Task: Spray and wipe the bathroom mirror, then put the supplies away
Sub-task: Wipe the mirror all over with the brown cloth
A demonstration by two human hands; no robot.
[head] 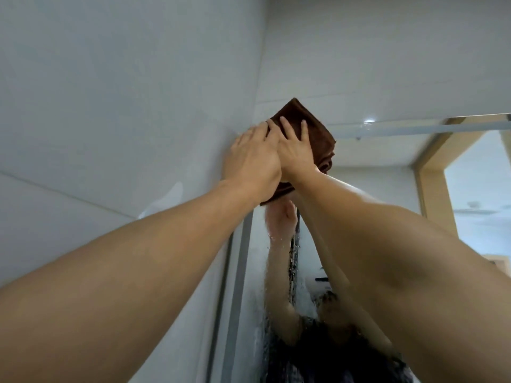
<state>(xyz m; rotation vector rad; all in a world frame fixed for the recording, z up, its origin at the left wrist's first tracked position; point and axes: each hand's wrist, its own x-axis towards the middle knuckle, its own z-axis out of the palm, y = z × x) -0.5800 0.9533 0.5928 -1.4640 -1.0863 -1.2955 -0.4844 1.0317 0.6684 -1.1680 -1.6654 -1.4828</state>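
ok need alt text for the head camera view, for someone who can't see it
Two bare hands, left and right, press a folded brown cloth against the top corner of a bathroom mirror by a grey wall. Wet streaks run down the glass below.

One camera only, worn on head. Looks forward and steeply up, along both raised arms. Very near wall [110, 78] and mirror [359, 189] top corner. No second view to share.
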